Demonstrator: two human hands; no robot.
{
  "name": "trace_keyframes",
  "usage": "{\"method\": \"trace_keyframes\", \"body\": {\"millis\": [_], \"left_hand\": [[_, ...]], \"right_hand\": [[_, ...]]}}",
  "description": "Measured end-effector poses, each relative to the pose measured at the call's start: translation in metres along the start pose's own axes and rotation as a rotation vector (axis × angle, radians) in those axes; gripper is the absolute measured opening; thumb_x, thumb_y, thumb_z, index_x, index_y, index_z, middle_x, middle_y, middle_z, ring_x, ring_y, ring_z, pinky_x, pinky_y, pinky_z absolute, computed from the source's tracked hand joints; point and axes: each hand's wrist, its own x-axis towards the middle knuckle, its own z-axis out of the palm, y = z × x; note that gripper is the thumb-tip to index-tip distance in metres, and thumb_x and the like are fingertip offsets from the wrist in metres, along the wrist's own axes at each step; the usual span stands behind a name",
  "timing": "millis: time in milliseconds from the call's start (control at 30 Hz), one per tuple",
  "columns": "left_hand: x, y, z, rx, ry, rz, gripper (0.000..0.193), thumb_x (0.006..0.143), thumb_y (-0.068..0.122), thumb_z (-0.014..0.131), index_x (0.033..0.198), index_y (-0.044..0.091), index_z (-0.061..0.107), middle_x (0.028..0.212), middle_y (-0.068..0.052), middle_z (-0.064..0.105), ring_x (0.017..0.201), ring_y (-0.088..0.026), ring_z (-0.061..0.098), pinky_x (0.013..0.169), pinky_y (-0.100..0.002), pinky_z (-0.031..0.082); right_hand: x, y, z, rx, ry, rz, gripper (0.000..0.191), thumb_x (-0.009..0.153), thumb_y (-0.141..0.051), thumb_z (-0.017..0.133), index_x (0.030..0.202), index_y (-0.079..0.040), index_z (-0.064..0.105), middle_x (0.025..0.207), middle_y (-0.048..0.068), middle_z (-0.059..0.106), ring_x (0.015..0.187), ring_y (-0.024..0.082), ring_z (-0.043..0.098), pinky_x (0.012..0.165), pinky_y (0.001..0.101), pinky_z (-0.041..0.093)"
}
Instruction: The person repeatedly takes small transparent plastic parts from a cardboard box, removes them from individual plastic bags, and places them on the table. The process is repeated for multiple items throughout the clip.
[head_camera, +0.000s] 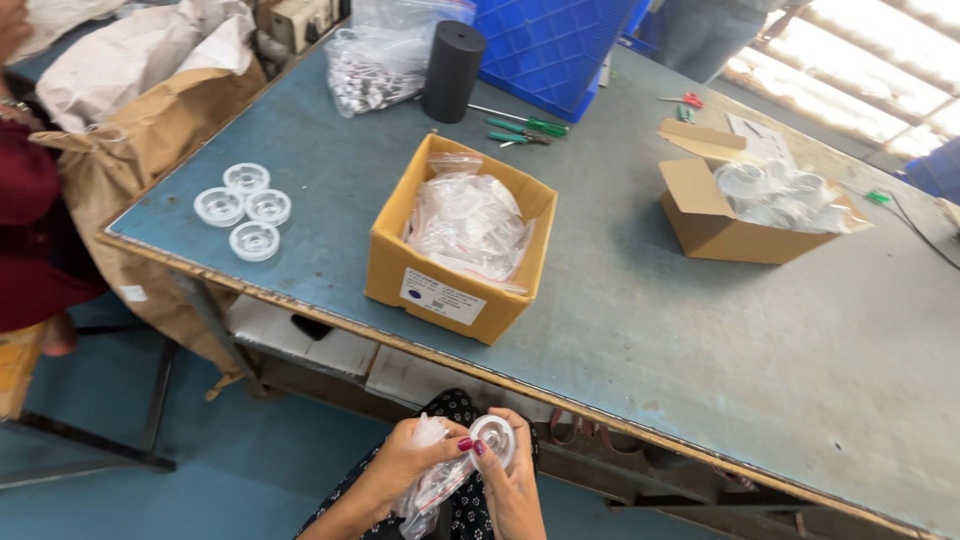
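Cardboard box (455, 290) near bench (700, 330) edge holds clear zip bags (468, 225); second box (715, 225) far right holds white round parts (bagged). Left hand (405, 465) pinches a small plastic bag (435, 485); right hand (515, 480) grips a white round cap (493, 437), fingers curled shut around it. Cap sits between both hands, below the bench edge, at the bag's mouth. Disc-shaped, pale, ringed face.

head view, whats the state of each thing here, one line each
left hand: gripping a small clear bag
right hand: holding a round white part
near box: open, filled with clear bags
far box: open, flaps up, white parts inside
four clear cups: clustered on the table
black cylinder: upright
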Motion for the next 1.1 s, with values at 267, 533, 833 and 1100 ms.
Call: {"method": "trace_keyframes", "body": {"millis": [267, 533, 833, 1100], "left_hand": [[0.019, -0.03, -0.018, 0.1, -0.001, 0.042, 0.029, 0.084, 0.017, 0.076, 0.103, -0.005, 0.076, 0.081, -0.009, 0.077, 0.07, -0.012, 0.07, 0.065, -0.026, 0.056], [0.034, -0.047, -0.023, 0.077, 0.09, -0.099, 0.034, 0.083, 0.016, 0.077, 0.107, -0.007, 0.073, 0.082, -0.012, 0.076, 0.069, -0.015, 0.069, 0.064, -0.03, 0.056], [0.016, -0.018, 0.002, 0.24, 0.099, -0.093, 0.036, 0.083, 0.028, 0.077, 0.104, -0.001, 0.077, 0.072, -0.005, 0.071, 0.055, -0.008, 0.057, 0.049, -0.024, 0.044], [0.014, -0.014, 0.002, 0.142, 0.053, -0.063, 0.034, 0.082, 0.023, 0.08, 0.103, -0.004, 0.074, 0.076, -0.007, 0.074, 0.06, -0.01, 0.065, 0.054, -0.025, 0.052]], "right_hand": [[-0.003, 0.0, -0.006, -0.281, 0.018, -0.123, 0.044, 0.096, -0.019, 0.067, 0.134, -0.003, 0.051, 0.11, 0.006, 0.061, 0.104, 0.012, 0.057, 0.094, 0.0263, 0.046], [-0.015, -0.013, 0.002, -0.301, 0.008, -0.164, 0.04, 0.1, -0.021, 0.062, 0.134, -0.006, 0.047, 0.113, 0.005, 0.059, 0.108, 0.01, 0.056, 0.097, 0.0247, 0.046], [-0.019, -0.033, 0.019, -0.393, 0.134, -0.017, 0.032, 0.099, -0.012, 0.058, 0.13, -0.008, 0.051, 0.104, 0.005, 0.06, 0.094, 0.011, 0.056, 0.085, 0.0251, 0.048], [-0.015, -0.032, 0.007, -0.371, 0.043, -0.013, 0.036, 0.099, -0.015, 0.058, 0.133, -0.004, 0.052, 0.11, 0.006, 0.063, 0.1, 0.011, 0.06, 0.089, 0.0257, 0.05]]}}
